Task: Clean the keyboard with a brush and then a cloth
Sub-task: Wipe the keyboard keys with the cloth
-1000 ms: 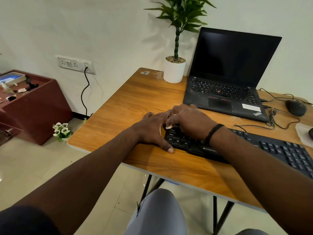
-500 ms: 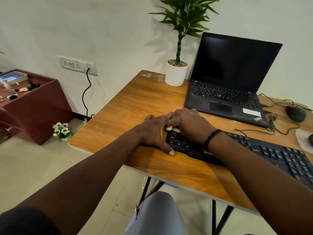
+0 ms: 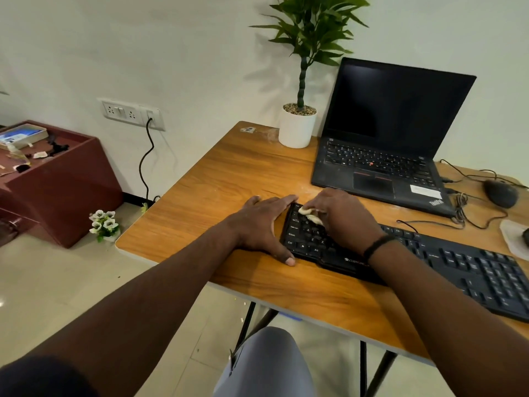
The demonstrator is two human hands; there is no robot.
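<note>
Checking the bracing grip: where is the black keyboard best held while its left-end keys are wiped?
Probably by its left end, coming from the left as the left hand does. The keyboard lies flat and long on the table, and the right hand presses the cloth there.

Right hand point(image 3: 340, 217) curled over bunched pale cloth point(image 3: 310, 215), pressing it onto top-left keys of black keyboard point(image 3: 463, 267). Dark band on right wrist. Left hand point(image 3: 262, 227) just left of grip, flat on wooden table point(image 3: 229, 179), fingers straight along keyboard's left end, thumb at its near corner. Beyond grip: open black laptop point(image 3: 380, 156), screen dark. Beyond and left of grip: white potted plant point(image 3: 297, 127). Far right of grip: black mouse point(image 3: 501, 193) with cable.
</note>
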